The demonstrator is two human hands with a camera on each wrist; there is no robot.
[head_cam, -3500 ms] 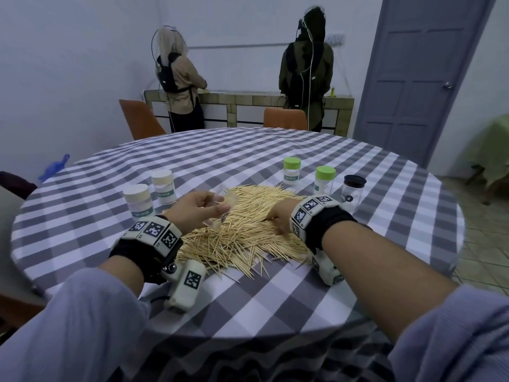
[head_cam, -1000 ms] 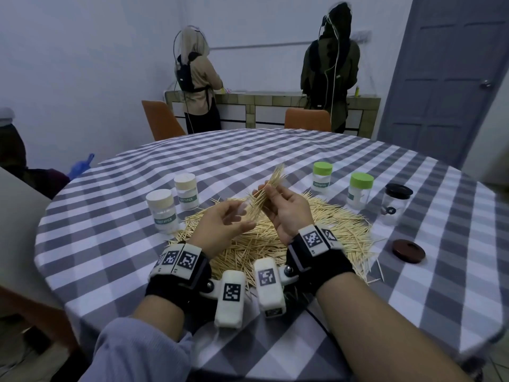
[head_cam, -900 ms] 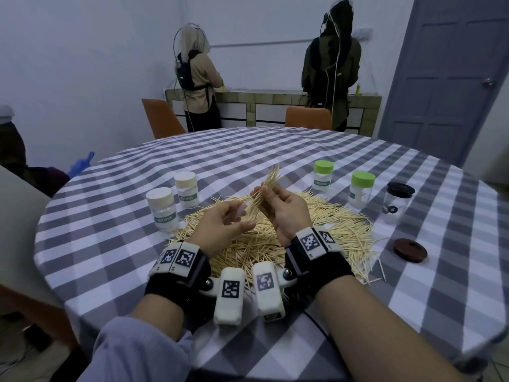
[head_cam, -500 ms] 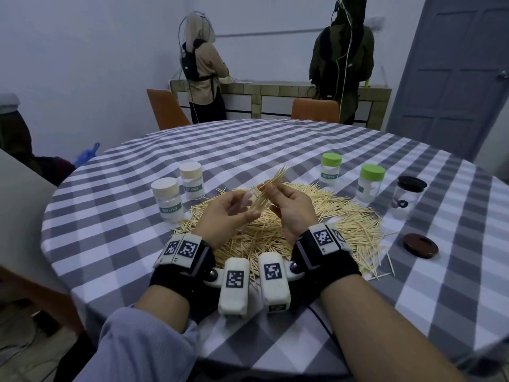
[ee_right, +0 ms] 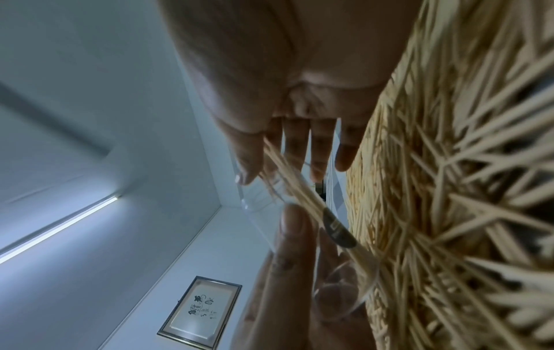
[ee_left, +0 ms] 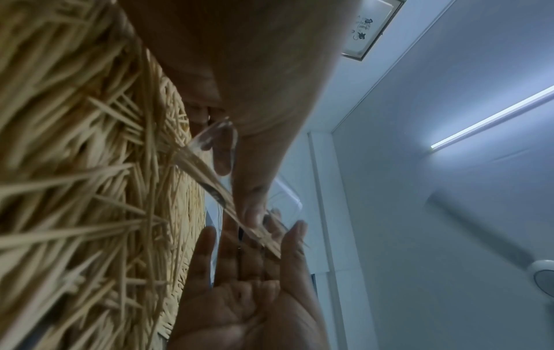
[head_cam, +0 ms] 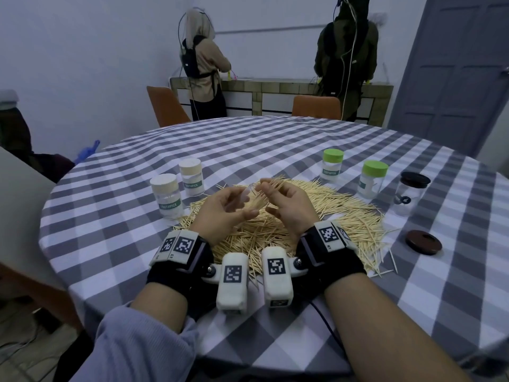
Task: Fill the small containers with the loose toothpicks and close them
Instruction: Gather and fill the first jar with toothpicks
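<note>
Holding a clear open container [head_cam: 246,194], the left hand [head_cam: 223,213] has its fingers [ee_right: 295,239] curled round the tilted body, mouth toward the right hand [head_cam: 287,209]. Right thumb and fingers [ee_right: 295,142] pinch a bundle of toothpicks [head_cam: 271,188], its lower end inside the container mouth; the wrist views show the sticks running along the clear wall [ee_right: 338,239]. Both hands sit above the loose toothpick pile [head_cam: 344,216] spread on the checked bench [head_cam: 248,142].

Other containers on the bench:
- two cream-lidded ones [head_cam: 167,195] [head_cam: 191,176] left of the pile, standing upright, lids on, just beside its edge
- two green-lidded ones [head_cam: 332,165] [head_cam: 372,180] at the far right of the pile, upright, lids on
- a clear jar with a black lid [head_cam: 409,193] further right, upright
- a loose dark lid [head_cam: 423,242] lying flat on the cloth, right of the pile, apart from the jar

How full the held container is: cannot tell, the hand covers most of it.

Background: two people [head_cam: 202,64] [head_cam: 345,56] stand with their backs turned at a tiled counter [head_cam: 275,91]; two orange chairs [head_cam: 165,106] [head_cam: 315,107] stand behind the bench; grey door [head_cam: 454,64] at right.
</note>
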